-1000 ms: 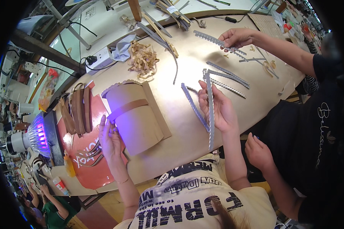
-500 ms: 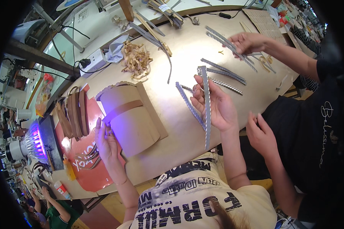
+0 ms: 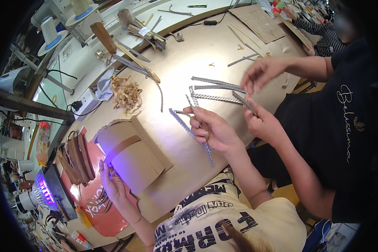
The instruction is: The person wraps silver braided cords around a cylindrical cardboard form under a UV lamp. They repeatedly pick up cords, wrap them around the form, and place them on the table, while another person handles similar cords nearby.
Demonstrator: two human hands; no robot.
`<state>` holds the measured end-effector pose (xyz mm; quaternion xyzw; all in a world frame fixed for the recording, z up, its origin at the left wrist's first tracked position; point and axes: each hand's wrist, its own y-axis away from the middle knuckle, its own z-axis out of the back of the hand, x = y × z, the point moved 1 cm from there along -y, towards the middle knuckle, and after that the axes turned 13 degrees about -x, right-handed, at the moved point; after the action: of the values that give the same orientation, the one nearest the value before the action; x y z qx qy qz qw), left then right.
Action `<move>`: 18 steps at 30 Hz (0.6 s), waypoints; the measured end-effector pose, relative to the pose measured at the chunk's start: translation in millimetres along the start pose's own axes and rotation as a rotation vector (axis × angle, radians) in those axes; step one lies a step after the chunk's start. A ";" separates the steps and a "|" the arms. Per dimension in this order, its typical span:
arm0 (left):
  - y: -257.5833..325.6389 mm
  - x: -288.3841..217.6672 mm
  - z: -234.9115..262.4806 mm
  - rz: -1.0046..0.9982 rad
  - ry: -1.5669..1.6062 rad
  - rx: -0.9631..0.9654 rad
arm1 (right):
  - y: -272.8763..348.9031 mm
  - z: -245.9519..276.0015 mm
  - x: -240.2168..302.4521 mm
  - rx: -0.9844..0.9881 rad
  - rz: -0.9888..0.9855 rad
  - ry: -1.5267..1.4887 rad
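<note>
My left hand is at the left, its fingers pinched at the end of a brown strap. That strap lies across a curved tan panel with a scalloped far edge. In my right hand is a narrow grey braided strip, partly hidden by the fingers. Below that hand lies another grey braided strip on the table. Several more grey strips lie just beyond it. To the right, a co-worker's hands hold a short grey strip.
A lit purple lamp stands at the left beside a red sheet and brown straps. Farther back are curled tan scraps, a white power strip and a bundle of strips. Cardboard lies at the far right.
My view has shifted. My right hand has turned the grey strip from broadside to nearly edge-on. The co-worker's hands have come together on a strip; their bunch of strips is no longer held up.
</note>
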<state>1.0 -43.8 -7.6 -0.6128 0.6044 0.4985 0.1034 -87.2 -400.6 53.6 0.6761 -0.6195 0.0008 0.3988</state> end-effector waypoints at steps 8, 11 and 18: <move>-0.8 0.4 0.3 -0.015 -0.011 0.034 | 13.6 36.0 1.8 -0.382 0.593 1.060; -1.2 0.8 2.0 -0.017 0.008 0.041 | 26.2 55.3 10.5 -0.380 0.423 0.637; -2.8 1.2 3.9 -0.008 -0.015 0.051 | 27.8 64.8 33.2 -0.269 0.399 0.293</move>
<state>1.1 -41.1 -11.8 -0.6085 0.6136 0.4873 0.1254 -134.8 -461.0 40.8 0.4743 -0.6707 0.0948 0.5624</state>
